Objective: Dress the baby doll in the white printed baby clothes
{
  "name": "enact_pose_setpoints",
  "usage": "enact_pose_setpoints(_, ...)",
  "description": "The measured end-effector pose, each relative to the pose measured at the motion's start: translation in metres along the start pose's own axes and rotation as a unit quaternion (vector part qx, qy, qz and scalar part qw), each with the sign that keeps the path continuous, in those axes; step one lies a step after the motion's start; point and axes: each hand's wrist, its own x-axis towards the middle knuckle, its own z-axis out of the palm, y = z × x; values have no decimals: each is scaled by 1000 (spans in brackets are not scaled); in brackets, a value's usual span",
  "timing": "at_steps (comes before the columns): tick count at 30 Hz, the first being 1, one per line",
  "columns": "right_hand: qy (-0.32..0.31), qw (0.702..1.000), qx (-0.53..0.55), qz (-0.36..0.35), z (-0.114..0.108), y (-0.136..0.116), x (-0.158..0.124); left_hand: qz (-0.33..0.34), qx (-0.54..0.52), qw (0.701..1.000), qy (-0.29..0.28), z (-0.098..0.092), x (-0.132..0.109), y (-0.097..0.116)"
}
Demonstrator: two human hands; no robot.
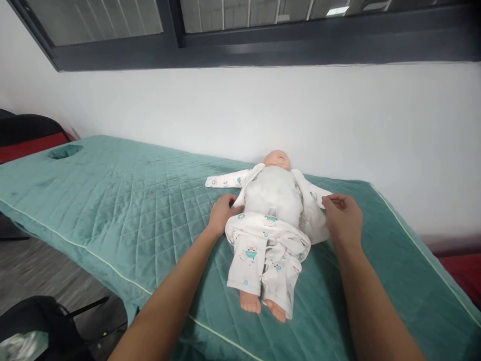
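the doll [273,188] lies between left hand [222,213] and right hand [343,220] — both pinching its top [312,216] (spread open).

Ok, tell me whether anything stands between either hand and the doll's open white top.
Nothing visible does: the left hand is at the edge of the white top near the waist, the right hand at the sleeve on its side. The trousers lie just below, not in between.

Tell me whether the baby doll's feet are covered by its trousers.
No, both bare feet stick out of the printed trousers.
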Motion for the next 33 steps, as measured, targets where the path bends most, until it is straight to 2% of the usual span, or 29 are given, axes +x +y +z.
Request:
enact_pose_setpoints(2, -42, 995, -86, 22, -2, 13, 9, 2, 20, 1000, 13, 0, 3, -1)
enact_pose_setpoints(5, -141, 981, -131, 28, 4, 21, 13, -4, -44, 992, 121, -4, -2, 0)
enact_pose_setpoints(7, -183, 979, -85, 20, 9, 21, 10, 1, -91, 979, 180, -7, -8, 2)
enact_pose_setpoints(9, -216, 976, -7, 38, 13, 18, 6, 15, -132, 973, 191, -8, -12, 3)
enact_pose_setpoints(11, -237, 967, 61, 70, 15, 15, 3, 18, -167, 970, 176, -7, -12, 3)
enact_pose_setpoints(14, -210, 971, 73, 91, 9, 12, 3, -10, -211, 964, 159, -7, -6, -5)
enact_pose_setpoints(17, -127, 989, -42, 65, -5, 17, 13, -20, -172, 972, 162, -8, 6, -16)
enact_pose_setpoints(20, -74, 980, -175, 64, -23, 31, 26, -4, -73, 987, 142, -9, 18, -23)
enact_pose_setpoints(23, -100, 961, -248, 73, -36, 48, 34, 22, -12, 994, 109, -7, 26, -22)
enact_pose_setpoints(26, -136, 936, -317, 63, -38, 55, 31, 44, 42, 995, 84, -4, 27, -19)
enact_pose_setpoints(29, -114, 922, -369, 25, -33, 43, 21, 58, 121, 990, 42, -3, 27, -18)
enact_pose_setpoints(31, -73, 933, -350, -37, -27, 25, 12, 68, 164, 984, 8, -4, 26, -18)
enact_pose_setpoints(33, -76, 953, -277, -96, -20, 5, 2, 71, 173, 982, -6, -4, 27, -18)
